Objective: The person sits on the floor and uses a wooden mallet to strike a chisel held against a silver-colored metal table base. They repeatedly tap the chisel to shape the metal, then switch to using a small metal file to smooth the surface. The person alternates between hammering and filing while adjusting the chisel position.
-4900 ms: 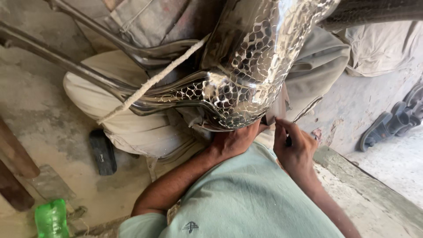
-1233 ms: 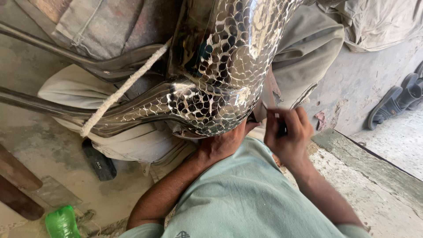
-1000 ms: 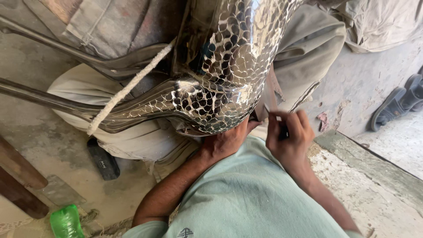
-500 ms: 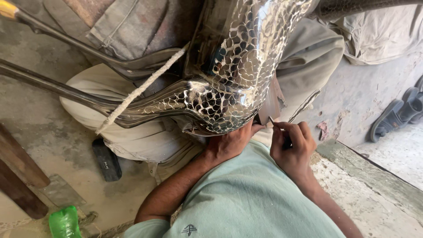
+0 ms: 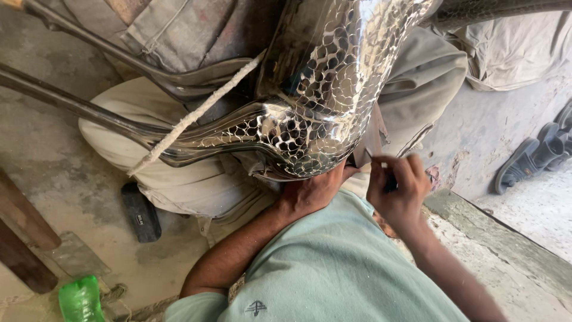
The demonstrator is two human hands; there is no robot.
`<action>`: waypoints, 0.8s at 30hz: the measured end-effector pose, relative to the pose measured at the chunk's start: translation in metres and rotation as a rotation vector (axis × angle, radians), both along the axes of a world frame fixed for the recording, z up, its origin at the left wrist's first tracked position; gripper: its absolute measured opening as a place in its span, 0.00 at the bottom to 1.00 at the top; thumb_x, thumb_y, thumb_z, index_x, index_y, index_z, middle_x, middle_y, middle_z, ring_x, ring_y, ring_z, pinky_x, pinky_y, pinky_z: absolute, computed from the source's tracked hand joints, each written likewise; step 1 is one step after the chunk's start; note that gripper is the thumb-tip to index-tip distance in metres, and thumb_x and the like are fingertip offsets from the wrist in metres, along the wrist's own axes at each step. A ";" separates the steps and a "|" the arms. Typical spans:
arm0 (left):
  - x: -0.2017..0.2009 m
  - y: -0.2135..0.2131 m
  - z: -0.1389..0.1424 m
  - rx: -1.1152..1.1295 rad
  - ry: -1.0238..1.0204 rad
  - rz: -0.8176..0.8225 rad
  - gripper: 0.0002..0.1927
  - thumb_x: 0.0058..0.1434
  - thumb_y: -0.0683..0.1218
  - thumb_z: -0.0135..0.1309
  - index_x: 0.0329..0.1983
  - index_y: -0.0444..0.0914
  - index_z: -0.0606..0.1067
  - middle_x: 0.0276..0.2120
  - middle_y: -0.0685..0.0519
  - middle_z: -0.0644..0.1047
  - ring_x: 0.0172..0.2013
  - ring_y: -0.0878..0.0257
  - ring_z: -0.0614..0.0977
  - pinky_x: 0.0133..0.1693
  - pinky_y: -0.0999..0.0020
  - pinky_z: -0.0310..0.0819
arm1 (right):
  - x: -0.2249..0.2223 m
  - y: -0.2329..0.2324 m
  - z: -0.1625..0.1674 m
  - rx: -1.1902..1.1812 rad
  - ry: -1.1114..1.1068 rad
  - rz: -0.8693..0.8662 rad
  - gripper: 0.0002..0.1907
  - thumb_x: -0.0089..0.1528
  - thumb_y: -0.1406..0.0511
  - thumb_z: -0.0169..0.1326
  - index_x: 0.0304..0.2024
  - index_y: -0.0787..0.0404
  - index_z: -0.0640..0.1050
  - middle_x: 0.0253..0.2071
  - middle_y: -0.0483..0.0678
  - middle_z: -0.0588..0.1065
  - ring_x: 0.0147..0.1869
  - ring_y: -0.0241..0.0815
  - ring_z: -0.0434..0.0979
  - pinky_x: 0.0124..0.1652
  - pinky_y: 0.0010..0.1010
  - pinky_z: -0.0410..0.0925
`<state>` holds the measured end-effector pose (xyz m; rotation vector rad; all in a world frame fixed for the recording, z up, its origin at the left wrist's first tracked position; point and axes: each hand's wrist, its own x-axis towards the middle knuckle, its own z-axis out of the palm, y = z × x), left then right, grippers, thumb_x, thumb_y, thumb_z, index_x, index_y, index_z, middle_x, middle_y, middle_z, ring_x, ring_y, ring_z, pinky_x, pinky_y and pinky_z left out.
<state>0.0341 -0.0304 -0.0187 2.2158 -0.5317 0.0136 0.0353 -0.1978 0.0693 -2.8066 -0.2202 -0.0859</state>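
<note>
A shiny metal piece (image 5: 333,89) with a hammered scale pattern hangs over folded legs in beige trousers (image 5: 196,179). My left hand (image 5: 310,194) presses up against its lower edge from beneath, fingers hidden behind the metal. My right hand (image 5: 396,191) is just right of that edge, fingers pinched around a thin dark tool (image 5: 381,170) whose tip points at the metal's rim. A frayed white rope (image 5: 196,113) runs diagonally across the piece's curved arm. My teal shirt fills the bottom of the view.
A black block (image 5: 141,211) lies on the dusty concrete floor by the knee. A green plastic bottle (image 5: 80,298) and dark wooden pieces (image 5: 24,250) are at lower left. Dark sandals (image 5: 536,158) sit at right, beyond a stone step (image 5: 506,238).
The view has swayed a little. My right hand has dipped slightly while staying at the metal's lower edge with the tool. My left hand has kept its place under the piece.
</note>
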 end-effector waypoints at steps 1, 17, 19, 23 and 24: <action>0.000 0.000 -0.001 0.061 -0.067 0.020 0.26 0.71 0.56 0.53 0.60 0.31 0.73 0.56 0.37 0.76 0.56 0.46 0.78 0.61 0.51 0.72 | 0.009 -0.002 -0.006 -0.006 -0.007 0.018 0.05 0.61 0.75 0.61 0.39 0.64 0.79 0.30 0.48 0.68 0.28 0.40 0.66 0.27 0.33 0.60; -0.002 0.003 -0.001 0.078 -0.019 -0.038 0.24 0.72 0.55 0.53 0.59 0.31 0.74 0.53 0.39 0.77 0.54 0.48 0.80 0.58 0.56 0.74 | 0.029 0.005 -0.012 0.040 -0.034 0.014 0.06 0.65 0.75 0.60 0.43 0.62 0.80 0.32 0.51 0.69 0.30 0.43 0.70 0.30 0.30 0.63; -0.002 0.003 -0.001 0.022 -0.075 0.026 0.27 0.69 0.57 0.52 0.58 0.30 0.73 0.53 0.38 0.77 0.54 0.47 0.80 0.58 0.54 0.74 | 0.027 0.004 -0.013 0.062 -0.020 0.003 0.06 0.65 0.75 0.60 0.43 0.62 0.80 0.32 0.50 0.69 0.29 0.43 0.70 0.29 0.30 0.62; -0.001 0.000 -0.001 -0.066 -0.017 0.000 0.29 0.74 0.58 0.52 0.60 0.27 0.72 0.54 0.38 0.76 0.54 0.47 0.79 0.58 0.53 0.73 | -0.001 0.009 0.006 0.043 0.066 -0.105 0.05 0.61 0.74 0.61 0.39 0.62 0.80 0.30 0.50 0.68 0.26 0.41 0.69 0.26 0.33 0.61; -0.001 -0.001 -0.001 -0.051 -0.032 0.019 0.29 0.73 0.58 0.52 0.60 0.27 0.72 0.54 0.37 0.76 0.54 0.47 0.79 0.58 0.53 0.73 | -0.003 0.009 0.007 0.038 0.061 -0.083 0.06 0.61 0.75 0.61 0.39 0.62 0.80 0.29 0.49 0.68 0.25 0.41 0.69 0.26 0.34 0.61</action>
